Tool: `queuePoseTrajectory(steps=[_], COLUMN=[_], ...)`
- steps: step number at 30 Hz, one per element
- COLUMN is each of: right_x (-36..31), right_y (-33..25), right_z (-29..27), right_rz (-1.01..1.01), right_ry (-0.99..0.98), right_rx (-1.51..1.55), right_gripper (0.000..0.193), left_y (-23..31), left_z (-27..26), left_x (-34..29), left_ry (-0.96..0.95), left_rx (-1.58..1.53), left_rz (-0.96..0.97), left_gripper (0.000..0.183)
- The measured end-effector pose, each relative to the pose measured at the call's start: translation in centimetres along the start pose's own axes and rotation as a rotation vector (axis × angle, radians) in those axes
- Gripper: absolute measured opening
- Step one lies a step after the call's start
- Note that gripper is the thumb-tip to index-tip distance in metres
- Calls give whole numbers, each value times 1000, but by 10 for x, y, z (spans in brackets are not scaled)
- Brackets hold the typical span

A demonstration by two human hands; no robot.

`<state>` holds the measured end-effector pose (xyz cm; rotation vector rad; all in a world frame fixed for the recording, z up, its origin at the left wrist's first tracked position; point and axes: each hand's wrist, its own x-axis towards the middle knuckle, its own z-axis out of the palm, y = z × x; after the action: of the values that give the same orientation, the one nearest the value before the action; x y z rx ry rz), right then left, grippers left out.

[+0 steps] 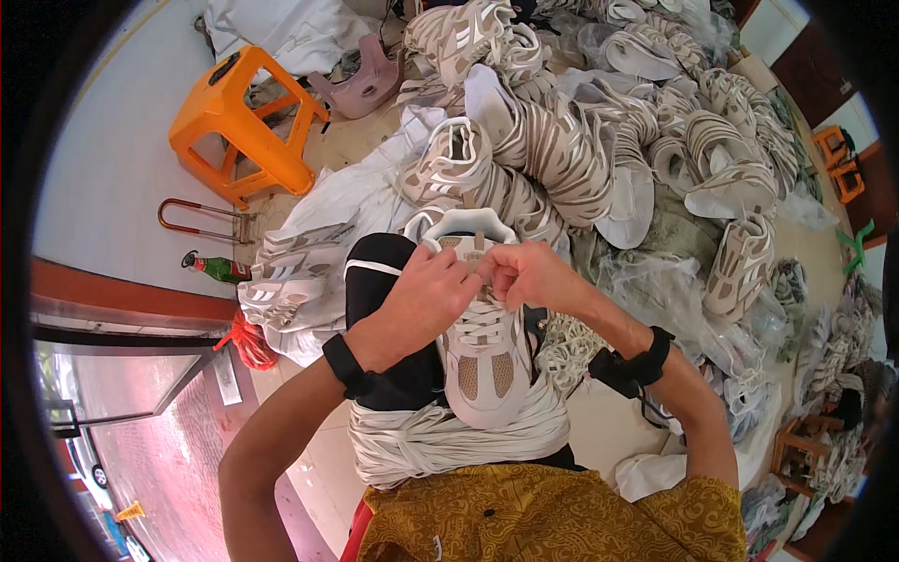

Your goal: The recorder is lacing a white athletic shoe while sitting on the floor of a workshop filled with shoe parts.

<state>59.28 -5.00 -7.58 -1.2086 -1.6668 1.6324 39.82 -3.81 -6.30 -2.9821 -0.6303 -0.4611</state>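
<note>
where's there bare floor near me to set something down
Pale tiled floor shows bare at right, between the tangled cream shoelaces and the crumpled white sheet; a narrower strip lies left of the thick off-white lace bundle. Crowded: upper right, under heaped beige-and-white shoe uppers.

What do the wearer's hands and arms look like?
Bare left hand and right hand, no gloves. Black left wrist strap; black right wrist strap with boxy black module, thin dark cable. Right sleeve: short, mustard, swirl-patterned. Left sleeve not visible.

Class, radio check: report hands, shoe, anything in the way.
Left hand and right hand close together over shoe. Lower laces crossed, toe toward person. Lace bundle by toe; no obstruction seen.
</note>
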Motion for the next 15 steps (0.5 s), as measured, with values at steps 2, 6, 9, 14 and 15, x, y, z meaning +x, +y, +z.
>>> queuePoseTrajectory(steps=[2,6,9,14,15], right_x=[3,3,5,13,15], right_y=[-5,0,14,2,-2], right_z=[2,3,0,4,4], right_rz=[-34,-66,-28,-73,-36], right_ry=[15,104,98,170,168], right_rx=[-103,-100,151,-294,-427], right_gripper=[28,25,24,20,19], left_y=[1,5,0,-35,-35], left_z=[2,-10,-16,-20,-22], left_x=[2,16,24,28,30], left_ry=[4,-120,-469,-804,-809], left_rx=[58,180,-195,-1014,-1014], left_rz=[-18,-105,-447,-858,-852], left_gripper=[18,9,3,17,17])
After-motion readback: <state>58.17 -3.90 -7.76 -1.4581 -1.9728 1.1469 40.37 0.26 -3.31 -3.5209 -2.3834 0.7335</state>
